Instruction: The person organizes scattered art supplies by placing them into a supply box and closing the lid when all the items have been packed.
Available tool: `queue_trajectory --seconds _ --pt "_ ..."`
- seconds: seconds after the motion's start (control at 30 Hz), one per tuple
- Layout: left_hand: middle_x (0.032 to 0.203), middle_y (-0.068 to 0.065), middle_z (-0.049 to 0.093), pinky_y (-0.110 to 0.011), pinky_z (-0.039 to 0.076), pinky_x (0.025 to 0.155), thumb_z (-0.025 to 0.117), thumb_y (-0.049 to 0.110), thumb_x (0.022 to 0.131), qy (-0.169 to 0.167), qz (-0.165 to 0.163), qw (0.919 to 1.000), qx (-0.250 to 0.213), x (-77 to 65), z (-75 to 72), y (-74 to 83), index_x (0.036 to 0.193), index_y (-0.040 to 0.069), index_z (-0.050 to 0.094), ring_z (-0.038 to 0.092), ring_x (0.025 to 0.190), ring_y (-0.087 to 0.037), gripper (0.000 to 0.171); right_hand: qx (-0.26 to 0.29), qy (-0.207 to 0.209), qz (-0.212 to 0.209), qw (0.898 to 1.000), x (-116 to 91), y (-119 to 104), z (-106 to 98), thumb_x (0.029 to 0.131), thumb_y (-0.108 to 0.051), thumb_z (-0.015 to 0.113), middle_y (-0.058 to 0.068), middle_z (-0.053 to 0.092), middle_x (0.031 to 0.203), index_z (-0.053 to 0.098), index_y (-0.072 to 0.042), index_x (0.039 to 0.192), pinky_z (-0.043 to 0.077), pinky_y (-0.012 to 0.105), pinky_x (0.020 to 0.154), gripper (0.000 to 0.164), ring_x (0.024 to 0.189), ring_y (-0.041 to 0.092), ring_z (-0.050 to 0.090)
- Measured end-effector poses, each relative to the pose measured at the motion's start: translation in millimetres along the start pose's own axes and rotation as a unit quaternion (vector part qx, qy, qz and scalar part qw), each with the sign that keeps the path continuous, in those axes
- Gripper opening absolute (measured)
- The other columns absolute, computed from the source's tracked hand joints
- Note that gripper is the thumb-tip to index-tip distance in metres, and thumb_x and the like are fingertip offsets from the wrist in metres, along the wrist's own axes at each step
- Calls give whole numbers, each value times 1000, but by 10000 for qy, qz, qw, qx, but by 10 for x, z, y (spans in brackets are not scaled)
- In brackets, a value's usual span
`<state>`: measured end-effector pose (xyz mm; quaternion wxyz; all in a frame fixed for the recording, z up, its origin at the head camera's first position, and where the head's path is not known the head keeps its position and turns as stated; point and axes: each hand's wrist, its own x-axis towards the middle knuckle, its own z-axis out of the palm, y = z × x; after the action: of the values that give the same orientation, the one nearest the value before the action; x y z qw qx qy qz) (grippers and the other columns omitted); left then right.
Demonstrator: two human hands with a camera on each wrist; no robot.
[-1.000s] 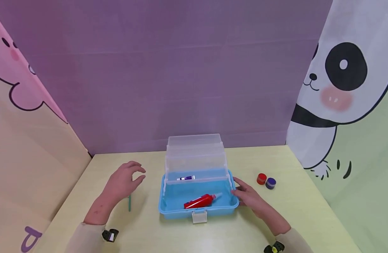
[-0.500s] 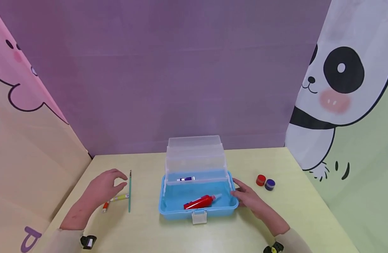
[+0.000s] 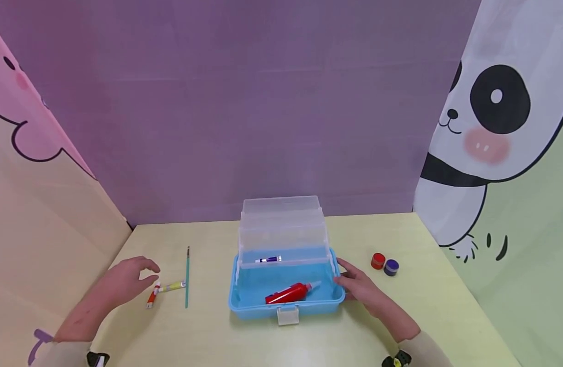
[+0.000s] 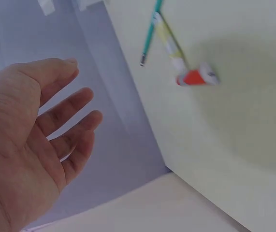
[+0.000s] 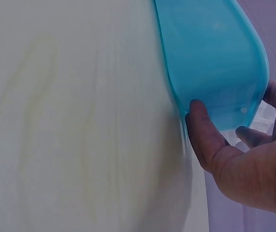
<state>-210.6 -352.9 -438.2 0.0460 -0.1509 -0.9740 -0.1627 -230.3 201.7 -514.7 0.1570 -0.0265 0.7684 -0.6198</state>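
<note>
The left hand (image 3: 123, 281) is hovering over the bench (image 3: 217, 339) at nine o'clock from the blue box (image 3: 256, 312), its thumb and fingers standing apart, loosely bent, with nothing lying between them. Just below the fingertips, at about six o'clock, a red-orange tube (image 3: 152, 296) is lying on the wood, its capped end meeting a yellow tube (image 3: 173, 286), which is pointing towards three o'clock at a teal brush (image 3: 187, 278).

The right hand (image 3: 363, 289) is holding the box by its three o'clock end, thumb and fingers bending around the wall. The clear lid (image 3: 281, 219) is standing open at twelve o'clock, and a red bottle (image 3: 290, 294) is lying inside, towards six o'clock.

The step in hand is looking like a pick-up at the tubes, with the right hand steadying the box. By that reading, the next move is calling for the left hand to be dropping towards five o'clock and closing on one tube only; since the two are meeting end to end, a careless pinch could be nudging the other or rolling the brush.
</note>
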Motion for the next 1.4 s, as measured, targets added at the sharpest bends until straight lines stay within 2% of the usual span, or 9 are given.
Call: queue_trajectory --seconds 0.17,0.27,0.57,0.63,0.73,0.87,1.17,1.4 --pt "98 -6 67 -49 51 77 70 9 85 -247 -62 9996 -118 -76 63 -185 97 5 70 63 95 -37 13 -7 23 112 9999 13 53 -25 93 -27 65 18 54 122 31 -12 153 55 45 82 70 100 28 60" --pt "98 -6 67 -50 51 77 70 9 84 -313 -17 9995 -75 -75 92 -286 98 4 70 63 95 -38 14 22 75 134 9999 13 84 -34 93 -28 66 17 54 122 32 -13 152 55 45 82 70 100 29 60" --pt "91 1 67 -44 51 74 71 7 82 -409 224 9988 120 -108 196 -456 93 9 70 64 87 -31 11 83 9 169 9998 -23 133 -37 94 -27 65 18 53 120 31 -11 152 55 45 82 69 99 29 60" --pt "92 -1 67 -46 51 74 71 4 81 -371 287 9989 91 -110 210 -474 94 7 70 63 87 -32 13 61 30 164 9998 -18 122 -39 94 -27 65 18 53 122 32 -12 152 55 45 82 69 100 29 60" --pt "91 -1 67 -42 51 71 71 1 80 -112 288 9994 166 -93 261 -503 94 8 71 63 84 -29 16 30 76 131 9999 -1 96 -48 94 -27 64 18 53 124 33 -14 152 55 46 82 67 101 29 60" --pt "92 -1 66 -38 51 66 71 0 78 64 259 9995 163 -66 360 -536 96 8 72 63 82 -28 20 20 99 128 9999 13 69 -60 94 -27 64 18 53 123 34 -14 151 55 45 82 66 101 29 60" --pt "93 1 63 -44 54 71 75 -4 74 -297 482 9974 447 27 516 -565 95 12 73 64 88 -27 26 -44 -36 12 10000 50 21 -46 93 -30 65 18 53 125 34 -14 152 54 46 84 69 103 29 60" --pt "89 6 60 -35 52 65 72 -9 72 -501 506 9962 508 61 536 -577 88 17 76 61 82 -18 31 -25 -6 82 10000 56 36 -21 93 -30 66 18 54 123 33 -14 152 55 45 83 69 102 29 60"
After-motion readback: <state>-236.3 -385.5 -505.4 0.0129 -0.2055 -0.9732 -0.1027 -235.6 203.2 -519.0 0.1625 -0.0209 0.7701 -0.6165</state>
